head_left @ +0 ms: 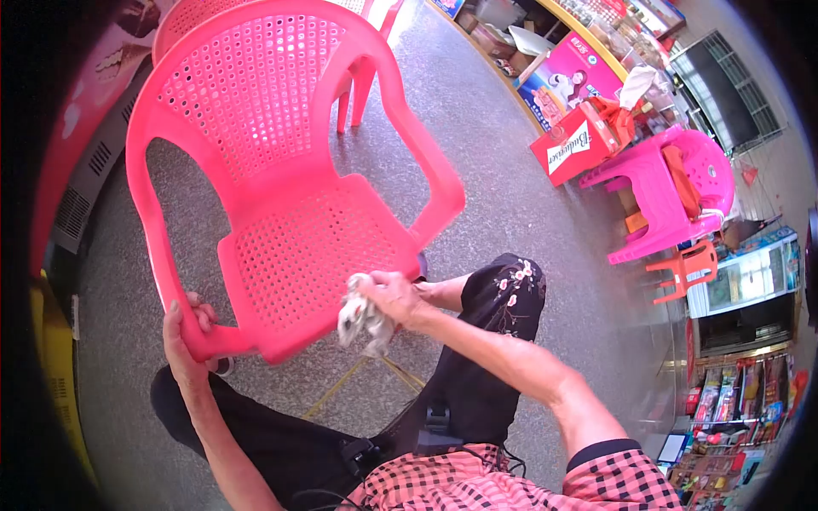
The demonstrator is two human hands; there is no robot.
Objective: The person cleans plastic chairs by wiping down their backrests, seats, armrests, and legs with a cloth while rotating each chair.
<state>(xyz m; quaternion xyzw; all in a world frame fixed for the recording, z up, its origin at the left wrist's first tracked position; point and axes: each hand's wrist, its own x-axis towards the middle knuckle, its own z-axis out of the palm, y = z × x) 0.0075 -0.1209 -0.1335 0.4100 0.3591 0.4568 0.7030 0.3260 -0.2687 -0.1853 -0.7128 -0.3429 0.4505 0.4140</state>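
Note:
A pink-red plastic armchair point(315, 247) with a perforated seat and back stands right before me, turned toward my knees. My left hand point(189, 328) is wrapped round the front end of its left-side armrest. In my right hand point(392, 296) is a crumpled pale cloth point(365, 322), bunched under the fingers against the front edge of the seat. Part of the cloth hangs below that edge. The chair's lower legs are mostly hidden behind the seat.
Behind it stands another red chair point(192, 21). To the right are a red Budweiser box point(567, 157), a magenta plastic chair point(656, 200) and a small orange stool chair point(686, 271). Shelves of packaged goods point(741, 400) line the far right. Grey speckled floor point(486, 179) lies between.

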